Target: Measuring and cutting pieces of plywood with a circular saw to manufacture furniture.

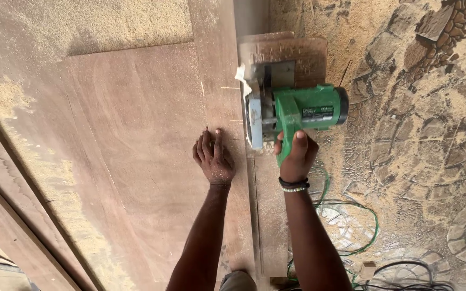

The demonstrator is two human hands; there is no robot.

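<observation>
Gripping green handheld circular saw (297, 110) in closed right hand (296, 156) | left hand (214, 159) open, flat on brown plywood sheet (136, 134) beside cut | advice: keep fingers clear, green cord (360, 215) behind.

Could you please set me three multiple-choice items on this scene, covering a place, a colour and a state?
1. Where does the left hand rest?
A. flat on the board, left of the cut
B. on the cable
C. on the stone floor

2. What colour is the saw body?
A. red
B. green
C. yellow

3. How is the right hand?
A. open in the air
B. flat on the board
C. closed round the saw's handle

Answers: 1 A, its fingers lie spread on the wood; 2 B, the housing is green; 3 C, its fingers wrap the grip.
</observation>
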